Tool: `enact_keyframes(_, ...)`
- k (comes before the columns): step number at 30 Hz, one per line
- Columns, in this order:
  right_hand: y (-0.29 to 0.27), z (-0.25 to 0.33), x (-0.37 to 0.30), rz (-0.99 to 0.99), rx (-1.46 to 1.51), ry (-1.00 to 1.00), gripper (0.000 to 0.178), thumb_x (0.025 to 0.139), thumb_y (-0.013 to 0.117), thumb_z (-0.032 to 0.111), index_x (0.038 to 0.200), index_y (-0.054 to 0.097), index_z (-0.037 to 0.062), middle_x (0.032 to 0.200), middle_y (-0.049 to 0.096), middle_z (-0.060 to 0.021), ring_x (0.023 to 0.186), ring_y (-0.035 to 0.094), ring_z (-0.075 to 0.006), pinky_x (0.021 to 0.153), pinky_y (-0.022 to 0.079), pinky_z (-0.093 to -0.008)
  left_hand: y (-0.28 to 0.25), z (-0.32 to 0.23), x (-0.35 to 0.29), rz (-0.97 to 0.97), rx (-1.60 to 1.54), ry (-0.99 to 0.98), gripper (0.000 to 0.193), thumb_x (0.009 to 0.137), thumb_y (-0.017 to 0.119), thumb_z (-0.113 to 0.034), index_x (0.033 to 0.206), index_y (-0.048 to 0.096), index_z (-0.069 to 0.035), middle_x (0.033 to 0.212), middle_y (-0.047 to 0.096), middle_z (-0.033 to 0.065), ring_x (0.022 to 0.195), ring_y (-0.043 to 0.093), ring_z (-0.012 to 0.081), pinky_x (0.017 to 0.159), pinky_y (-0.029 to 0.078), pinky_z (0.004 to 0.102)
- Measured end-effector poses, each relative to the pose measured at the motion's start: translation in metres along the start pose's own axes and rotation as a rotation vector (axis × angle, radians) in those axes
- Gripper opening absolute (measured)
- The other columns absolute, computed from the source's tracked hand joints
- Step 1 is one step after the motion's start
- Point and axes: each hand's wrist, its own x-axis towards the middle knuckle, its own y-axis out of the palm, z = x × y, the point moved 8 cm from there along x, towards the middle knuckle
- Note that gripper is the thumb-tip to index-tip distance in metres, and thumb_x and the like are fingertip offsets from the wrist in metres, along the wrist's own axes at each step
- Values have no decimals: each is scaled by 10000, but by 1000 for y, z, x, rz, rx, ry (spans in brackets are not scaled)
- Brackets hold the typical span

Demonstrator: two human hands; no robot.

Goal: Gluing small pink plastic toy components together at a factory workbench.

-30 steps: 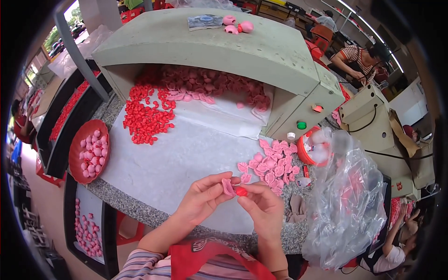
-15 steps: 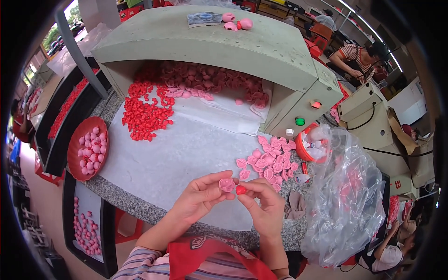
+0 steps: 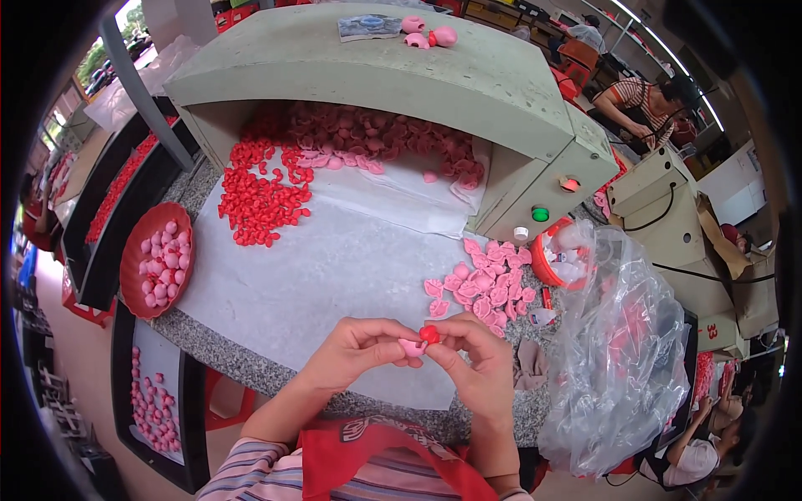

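Near the front of the white sheet, my left hand (image 3: 361, 351) pinches a small pink cup-shaped piece (image 3: 410, 347) between thumb and fingers. My right hand (image 3: 474, 357) grips a small round red piece (image 3: 429, 334) in its fingertips. The two pieces meet, the red one at the upper right edge of the pink one; the fingers hide part of both. Just beyond my right hand lies a loose pile of pink shell-like pieces (image 3: 493, 284). A heap of small red pieces (image 3: 263, 200) is on the far left of the sheet (image 3: 351, 259).
A grey-green metal hood (image 3: 376, 79) spans the back, more pink pieces beneath it. At left stands a red bowl (image 3: 127, 275) of pink balls, above a black tray (image 3: 194, 417). A clear plastic bag (image 3: 618, 367) and a red tub (image 3: 545, 265) are at right. A co-worker (image 3: 639, 104) sits beyond.
The pink piece has turned from facing up to lying on its side. The red piece has come up against it as my hands drew together.
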Motion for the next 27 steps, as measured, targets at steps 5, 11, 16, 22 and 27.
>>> enact_keyframes(5,6,7,-2,106,-115,7,198,712,669,5,906,628,12,760,538,-8,637,453,-76,595,377,-210,-1,5,-3,-79,-3,-76,193,850,541,-73,1013,588,19,947,616,125,823,615,185,739,499,294)
enact_keyframes(11,9,-3,-3,41,-84,57,215,694,675,-22,900,628,18,731,528,3,611,444,-56,562,362,-191,-6,-4,-5,-154,61,113,210,849,532,-30,1045,567,34,1063,562,142,948,559,173,786,477,275)
enact_keyframes(16,3,-3,-9,13,-74,67,202,694,671,-33,883,626,18,739,555,-13,591,458,-50,533,373,-191,5,-9,0,-30,87,230,297,780,586,60,1074,552,31,1004,544,98,942,537,155,793,468,264)
enact_keyframes(22,9,3,-13,-92,-199,-90,213,701,673,78,889,581,40,721,533,-60,578,506,-135,521,427,-249,-18,4,-3,-319,112,274,230,679,573,137,877,556,20,869,522,75,830,531,148,729,482,264)
enact_keyframes(27,14,-10,-22,93,-255,5,214,684,626,124,852,526,37,809,557,-93,762,559,-240,648,445,-330,-13,31,7,-6,-210,28,179,708,548,109,811,530,-37,791,511,47,743,530,147,658,454,255)
